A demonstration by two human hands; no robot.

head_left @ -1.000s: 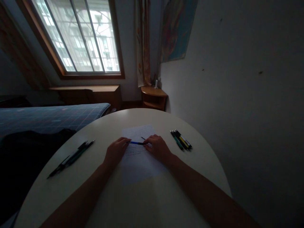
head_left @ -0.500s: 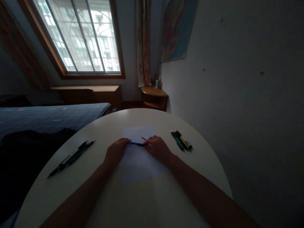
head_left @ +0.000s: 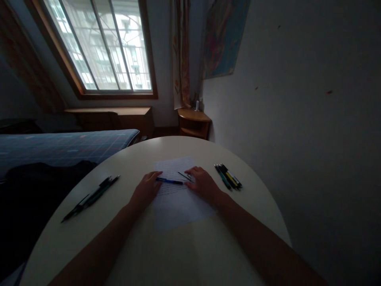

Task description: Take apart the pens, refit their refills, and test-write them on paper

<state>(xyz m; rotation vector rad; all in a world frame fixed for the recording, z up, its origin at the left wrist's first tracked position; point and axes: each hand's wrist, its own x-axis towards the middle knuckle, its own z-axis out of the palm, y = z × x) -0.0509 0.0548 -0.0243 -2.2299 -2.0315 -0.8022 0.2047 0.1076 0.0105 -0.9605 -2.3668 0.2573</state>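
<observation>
Left hand (head_left: 146, 190) fingers pinch the blue pen (head_left: 169, 181); right hand (head_left: 203, 183) fingers pinch a thin refill (head_left: 184, 176), which looks easy to bend or drop on the paper (head_left: 178, 206).

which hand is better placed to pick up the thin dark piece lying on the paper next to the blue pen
Right, probably. The right hand has its fingertips beside the thin dark piece on the paper. The left hand sits at the blue pen, at its far end.
</observation>
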